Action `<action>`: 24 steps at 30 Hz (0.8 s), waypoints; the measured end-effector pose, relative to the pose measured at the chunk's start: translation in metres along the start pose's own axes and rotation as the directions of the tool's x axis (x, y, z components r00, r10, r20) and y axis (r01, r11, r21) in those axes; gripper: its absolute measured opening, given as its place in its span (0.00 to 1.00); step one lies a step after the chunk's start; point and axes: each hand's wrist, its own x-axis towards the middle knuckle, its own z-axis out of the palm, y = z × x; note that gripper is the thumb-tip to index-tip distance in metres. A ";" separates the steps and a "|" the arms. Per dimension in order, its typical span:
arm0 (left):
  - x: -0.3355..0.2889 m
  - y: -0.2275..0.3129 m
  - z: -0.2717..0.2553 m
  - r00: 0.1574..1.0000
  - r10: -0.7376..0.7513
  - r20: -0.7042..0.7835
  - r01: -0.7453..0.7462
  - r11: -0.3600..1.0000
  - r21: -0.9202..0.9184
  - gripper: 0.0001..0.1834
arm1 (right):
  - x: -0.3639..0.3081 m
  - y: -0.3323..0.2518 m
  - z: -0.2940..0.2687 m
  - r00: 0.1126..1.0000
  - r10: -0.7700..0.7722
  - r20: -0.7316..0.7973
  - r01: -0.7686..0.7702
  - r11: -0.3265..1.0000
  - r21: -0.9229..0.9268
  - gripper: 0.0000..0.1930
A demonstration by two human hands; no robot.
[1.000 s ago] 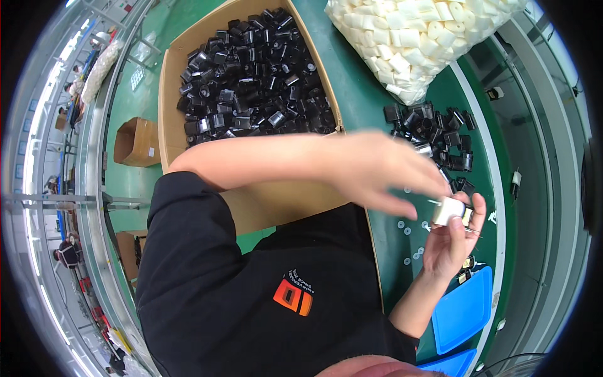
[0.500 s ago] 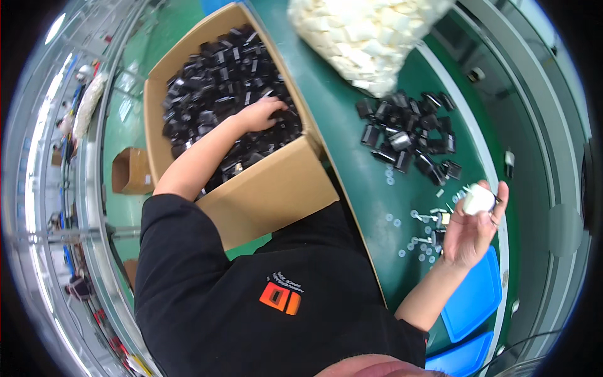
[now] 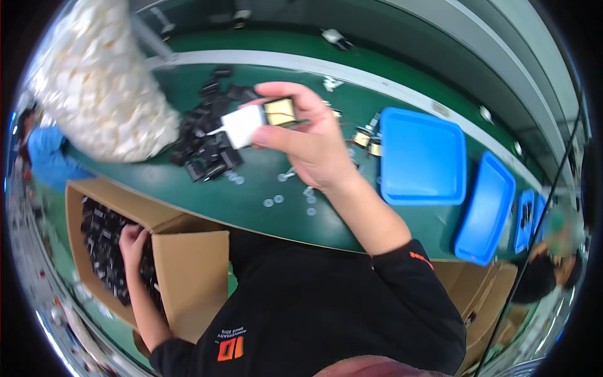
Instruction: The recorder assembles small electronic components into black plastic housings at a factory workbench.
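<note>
My right hand [image 3: 314, 135] is raised over the green table, thumb and fingers closed on a white square plastic cap [image 3: 244, 125]. Against the cap, within the same fingers, sits a small coil [image 3: 280, 113] with yellow wrapping and black edges. Down in a cardboard box [image 3: 190, 276] at the left, my left hand [image 3: 132, 244] has its fingers curled near the inner wall, among many black plastic pieces [image 3: 103, 245]. What those fingers hold, if anything, is too blurred to make out. A pile of similar black pieces [image 3: 210, 135] lies on the table beyond my right hand.
A large clear bag of white caps [image 3: 103, 88] stands at the far left. Small washers [image 3: 274, 201] and a few coils [image 3: 364, 137] lie on the green table [image 3: 251, 217]. Blue trays [image 3: 424, 157] line its right side. Another person [image 3: 546, 270] is at the far right.
The view has swung to the right. My right hand has turned its white cap so the yellow-wrapped coil now shows. My left hand stays in the box, its fingers more curled.
</note>
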 end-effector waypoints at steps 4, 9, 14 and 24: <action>-0.023 0.048 -0.060 0.902 -0.237 -0.362 0.018 0.856 -0.516 0.14 | 0.005 -0.010 -0.002 0.997 0.073 -0.034 -0.067 0.985 0.158 0.22; -0.062 0.199 -0.054 0.853 0.130 -0.506 -0.392 0.799 -0.456 0.19 | 0.001 -0.002 0.007 0.996 0.083 0.017 -0.084 0.981 0.175 0.23; -0.018 0.327 0.024 0.780 0.625 0.031 -0.425 0.565 -0.708 0.19 | -0.022 -0.025 0.001 0.992 -0.129 0.003 0.129 0.989 0.070 0.22; -0.003 0.349 0.072 0.679 0.721 0.138 -0.302 0.446 -0.842 0.24 | -0.031 -0.038 0.023 0.876 -0.348 0.334 0.465 0.792 -0.395 0.22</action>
